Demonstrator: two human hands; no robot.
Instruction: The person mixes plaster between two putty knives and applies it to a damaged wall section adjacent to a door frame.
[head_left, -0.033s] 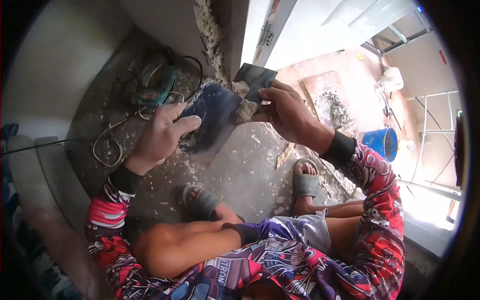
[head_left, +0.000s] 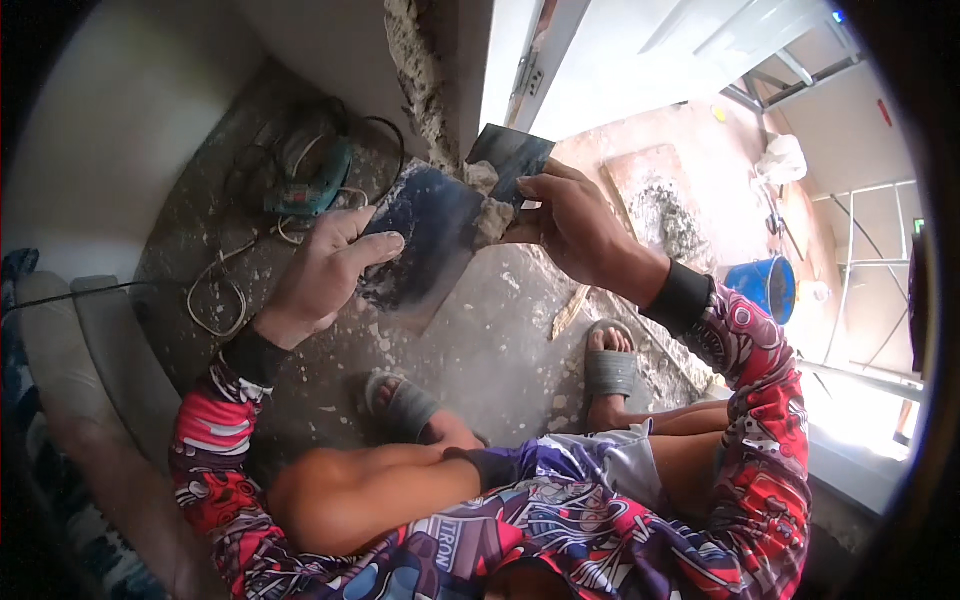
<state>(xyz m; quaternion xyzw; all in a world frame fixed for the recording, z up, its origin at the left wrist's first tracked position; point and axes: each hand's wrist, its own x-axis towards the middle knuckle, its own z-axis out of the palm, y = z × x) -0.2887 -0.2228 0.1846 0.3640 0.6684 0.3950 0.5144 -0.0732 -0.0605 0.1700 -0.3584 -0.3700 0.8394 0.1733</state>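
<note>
In my left hand [head_left: 335, 265], closed with the thumb on top, is a dark blue flat plate [head_left: 425, 225] dusted with pale powder. My right hand [head_left: 585, 220] is closed on a smaller dark rectangular plate [head_left: 508, 155], thumb on its face; whether it has a handle is hidden by the fingers. A lump of grey mortar [head_left: 492, 222] sits between the two plates, by my right fingertips, and a smaller lump lies just above it. Both plates are held close to the rough broken wall edge [head_left: 425, 90], beside the door frame [head_left: 535, 75].
Behind my left hand, a green power tool [head_left: 318, 180] with a looped cord [head_left: 215, 300] lies on the dusty floor. To the right are a mortar-smeared board [head_left: 655, 195] and a blue bucket [head_left: 762, 288]. My sandalled feet [head_left: 610, 370] are below the plates.
</note>
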